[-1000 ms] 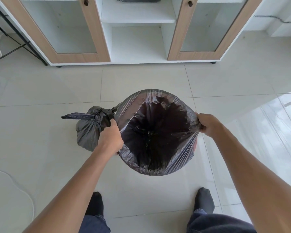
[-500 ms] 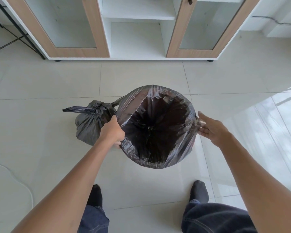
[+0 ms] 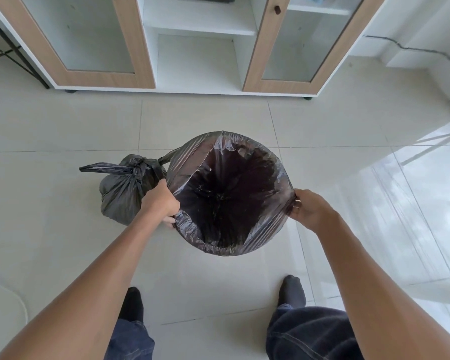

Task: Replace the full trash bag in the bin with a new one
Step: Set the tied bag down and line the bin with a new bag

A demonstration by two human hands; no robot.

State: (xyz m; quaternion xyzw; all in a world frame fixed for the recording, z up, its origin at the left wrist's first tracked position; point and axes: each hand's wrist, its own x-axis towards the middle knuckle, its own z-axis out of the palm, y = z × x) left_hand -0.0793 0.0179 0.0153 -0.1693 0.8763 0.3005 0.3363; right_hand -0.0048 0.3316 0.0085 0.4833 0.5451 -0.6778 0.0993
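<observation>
A round bin stands on the floor tiles in front of my feet, fully wrapped by a new dark grey trash bag (image 3: 190, 162) that is folded over its rim, so the bin itself is hidden. The bag's inside is dark and hollow. My left hand (image 3: 161, 201) is shut on the bag's edge at the rim's left side. My right hand (image 3: 309, 207) pinches the bag's edge at the rim's right side. A full black trash bag (image 3: 122, 188), tied in a knot at its top, sits on the floor just left of the bin, behind my left hand.
A white cabinet (image 3: 200, 61) with two wood-framed glass doors stands against the far wall. A black metal frame (image 3: 16, 53) is at the far left. A thin white cable (image 3: 21, 305) lies on the floor at the left. My two socked feet (image 3: 292, 291) stand behind the bin.
My right hand was off the rim with fingers spread half a second ago and has closed on the bag's right edge again. My left hand has kept its grip.
</observation>
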